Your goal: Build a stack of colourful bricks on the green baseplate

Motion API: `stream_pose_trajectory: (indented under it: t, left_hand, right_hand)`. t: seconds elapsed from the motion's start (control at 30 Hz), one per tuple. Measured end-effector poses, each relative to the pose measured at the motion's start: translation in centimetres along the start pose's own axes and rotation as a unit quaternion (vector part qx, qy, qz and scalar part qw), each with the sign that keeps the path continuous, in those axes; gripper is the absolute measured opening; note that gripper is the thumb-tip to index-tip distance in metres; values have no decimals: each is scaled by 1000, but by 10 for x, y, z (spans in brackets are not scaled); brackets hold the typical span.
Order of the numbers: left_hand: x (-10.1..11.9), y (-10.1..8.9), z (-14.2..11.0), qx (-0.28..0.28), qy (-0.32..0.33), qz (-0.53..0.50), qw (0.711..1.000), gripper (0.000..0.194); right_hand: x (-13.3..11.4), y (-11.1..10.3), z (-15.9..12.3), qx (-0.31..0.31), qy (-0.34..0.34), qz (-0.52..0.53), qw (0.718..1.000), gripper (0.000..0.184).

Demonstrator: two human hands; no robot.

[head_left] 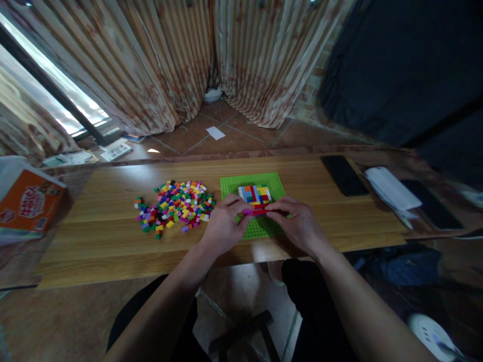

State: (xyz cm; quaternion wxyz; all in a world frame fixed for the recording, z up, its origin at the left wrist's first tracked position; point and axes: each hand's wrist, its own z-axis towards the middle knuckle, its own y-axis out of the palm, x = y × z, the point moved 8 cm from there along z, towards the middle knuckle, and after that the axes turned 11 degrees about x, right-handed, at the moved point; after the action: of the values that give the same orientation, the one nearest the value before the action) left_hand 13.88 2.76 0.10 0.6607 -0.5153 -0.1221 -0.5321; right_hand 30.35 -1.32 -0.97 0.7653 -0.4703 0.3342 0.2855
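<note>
A green studded baseplate [264, 232] lies on the wooden bench, and a block of multicoloured toy bricks [253, 192] stands on it. At the near side of that block is a short row of red and pink toy bricks [257, 211]. My left hand [226, 221] pinches the pink left end of this row, its fingers closed. From the other side, my right hand [298, 221] grips the red right end between thumb and fingers. I cannot tell whether the row is joined to the block or held just above the plate.
A loose pile of small coloured bricks [181, 203] spreads left of the baseplate on the wooden bench [113, 251]. A black phone [344, 175] lies to the right, with white papers [392, 188] and another dark device [432, 203] beyond. An orange-labelled box [30, 201] stands off the left end.
</note>
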Motion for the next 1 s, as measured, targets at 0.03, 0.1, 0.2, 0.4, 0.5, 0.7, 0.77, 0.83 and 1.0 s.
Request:
stream_pose_trajectory:
  t: [0.03,0.1,0.2,0.4,0.5,0.7,0.77,0.83,1.0]
  left_hand:
    - [1,1,0,2,9,6,1000,12]
    - [3,4,-2,5,28,24,999,12]
    - [5,9,-3,13,53,64,996,11]
    - [6,16,-4,7,87,121,989,20]
    - [9,16,-4,9,111,130,985,23]
    - [14,18,-8,38,152,137,978,25]
    - [16,17,-10,55,163,137,976,25]
    - [17,17,-11,63,169,143,973,24]
    - [16,18,-12,41,164,174,970,17]
  right_hand:
    - [-1,0,0,1,-2,-2,1000,13]
    - [-2,0,0,4,-5,-7,1000,13]
    - [-3,0,0,7,-12,-13,1000,14]
    - [-1,1,0,8,-14,-3,1000,13]
    - [-1,1,0,7,-11,4,1000,12]
    - [-2,1,-1,20,-28,6,999,11]
    - [-2,1,-2,27,-32,3,999,11]
    - [-1,1,-3,28,-31,1,999,11]
    - [-2,-3,-2,19,-27,24,999,13]
